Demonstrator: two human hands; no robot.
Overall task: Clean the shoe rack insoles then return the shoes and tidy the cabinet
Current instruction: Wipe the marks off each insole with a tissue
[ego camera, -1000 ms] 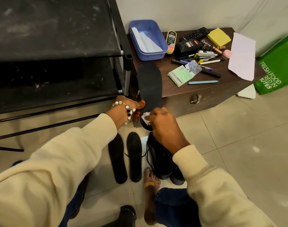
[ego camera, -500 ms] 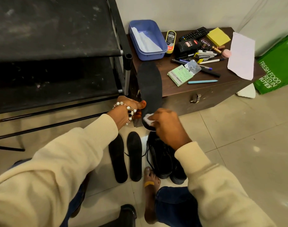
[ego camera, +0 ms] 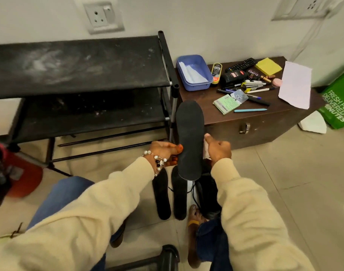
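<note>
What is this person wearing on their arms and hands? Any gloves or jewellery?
No gloves: both hands are bare. Both arms are covered to the wrist by long, soft cream-coloured sleeves, the left sleeve and the right sleeve. On the left wrist sits a beaded bracelet of white, pearl-like beads with some black ones. The left hand and right hand show no rings that I can make out.

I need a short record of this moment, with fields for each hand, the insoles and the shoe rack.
left hand: grips the raised insole at its left edge
right hand: beside the insole's right edge, holds a white wipe
insoles on floor: two, side by side
shoe rack: shelves dusty, no shoes
</note>
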